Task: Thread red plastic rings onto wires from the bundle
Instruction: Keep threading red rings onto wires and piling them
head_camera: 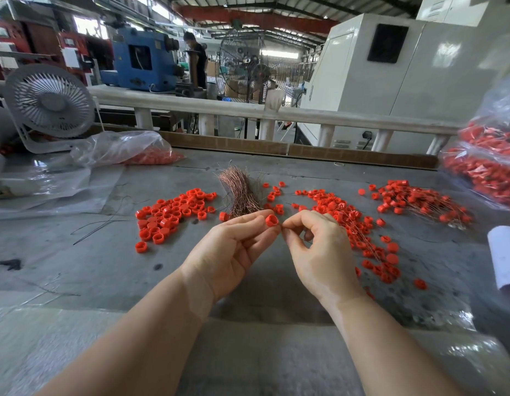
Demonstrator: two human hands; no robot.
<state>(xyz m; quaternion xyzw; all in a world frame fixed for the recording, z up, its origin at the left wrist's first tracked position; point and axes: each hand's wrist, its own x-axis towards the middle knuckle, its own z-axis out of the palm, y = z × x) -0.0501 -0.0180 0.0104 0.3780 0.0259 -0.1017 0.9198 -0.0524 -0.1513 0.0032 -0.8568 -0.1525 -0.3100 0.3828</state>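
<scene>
Both hands work just above the tabletop's near middle: the left hand pinches a red ring at its fingertips, and the right hand pinches what seems a thin wire end, too fine to see, touching the ring. Behind them lies the copper wire bundle, flanked by loose rings. Rings look light, rigid and slippery, best held by the rim; wires look springy, best gripped near the tip.

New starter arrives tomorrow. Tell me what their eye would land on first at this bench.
First, the two hands at centre: the left hand pinches a red ring, and the right hand pinches something fine beside it. Behind them lies the copper wire bundle, with loose red rings scattered on both sides across the grey table.
</scene>
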